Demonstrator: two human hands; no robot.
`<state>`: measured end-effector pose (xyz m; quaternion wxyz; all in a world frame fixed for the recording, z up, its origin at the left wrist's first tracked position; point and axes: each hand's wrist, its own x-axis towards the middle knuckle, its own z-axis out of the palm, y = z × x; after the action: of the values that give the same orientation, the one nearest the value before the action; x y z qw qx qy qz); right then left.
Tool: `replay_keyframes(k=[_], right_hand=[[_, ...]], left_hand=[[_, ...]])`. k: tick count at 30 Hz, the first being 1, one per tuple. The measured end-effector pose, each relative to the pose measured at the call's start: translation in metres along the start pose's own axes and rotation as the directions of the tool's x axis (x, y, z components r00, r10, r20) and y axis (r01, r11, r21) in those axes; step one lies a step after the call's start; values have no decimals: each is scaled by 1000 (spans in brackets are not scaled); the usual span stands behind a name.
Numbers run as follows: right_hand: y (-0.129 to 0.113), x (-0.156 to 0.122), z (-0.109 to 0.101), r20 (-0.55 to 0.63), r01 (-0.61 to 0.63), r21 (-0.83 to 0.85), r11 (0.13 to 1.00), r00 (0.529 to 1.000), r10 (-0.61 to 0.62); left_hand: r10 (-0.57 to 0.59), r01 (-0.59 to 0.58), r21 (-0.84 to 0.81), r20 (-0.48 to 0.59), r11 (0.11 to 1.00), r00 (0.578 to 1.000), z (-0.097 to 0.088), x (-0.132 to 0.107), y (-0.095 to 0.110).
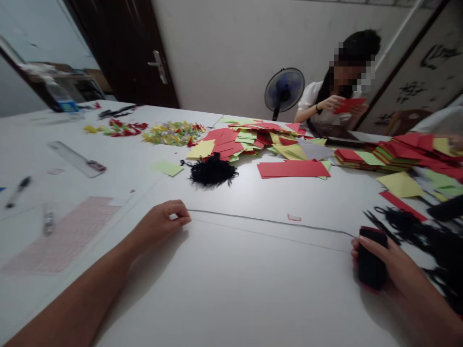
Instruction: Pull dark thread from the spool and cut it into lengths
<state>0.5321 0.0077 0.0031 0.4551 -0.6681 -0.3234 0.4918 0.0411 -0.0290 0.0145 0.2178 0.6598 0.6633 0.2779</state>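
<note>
My left hand (161,224) rests on the white table (231,284) with its fingers curled, pinching the end of a thin black thread (271,221). The thread runs taut to the right, a little above the table, to a black thread spool with red ends (372,258). My right hand (394,270) is wrapped around that spool, and the fingers hide part of it. A faint pencil line runs just below the thread on the tabletop.
A black thread tangle (211,171) and stacks of red, yellow and green paper sheets (292,144) lie ahead. Scissors (381,226) and more black thread (430,241) lie at the right. A ruler (75,159) and pens lie left. Across the table, a person (333,91) holds red paper.
</note>
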Motion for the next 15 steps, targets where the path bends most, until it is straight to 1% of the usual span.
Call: replay_keyframes(k=[3, 5, 7, 9, 12, 13, 15], right_hand=[[-5, 0, 0, -78, 10, 82, 997, 997, -4], [-9, 2, -3, -93, 23, 103, 994, 996, -13], [-12, 4, -5, -98, 65, 99, 993, 994, -55], [-16, 5, -6, -155, 118, 85, 989, 983, -103], [-20, 7, -4, -315, 196, 107, 975, 937, -153], [-21, 8, -4, -356, 220, 129, 967, 920, -162], [-22, 12, -5, -403, 238, 196, 951, 904, -143]], left_hand=[[13, -13, -7, -4, 1000, 1000, 4, 4, -11], [5, -5, -15, -10, 1000, 1000, 6, 5, -17], [0, 0, -18, -7, 1000, 1000, 7, 5, -18], [3, -3, -28, -10, 1000, 1000, 8, 3, -14], [-24, 22, -45, -44, 999, 999, 9, -2, -3], [-39, 37, -45, -50, 998, 998, 9, -3, 0], [-63, 61, -41, -51, 997, 997, 10, -5, 5]])
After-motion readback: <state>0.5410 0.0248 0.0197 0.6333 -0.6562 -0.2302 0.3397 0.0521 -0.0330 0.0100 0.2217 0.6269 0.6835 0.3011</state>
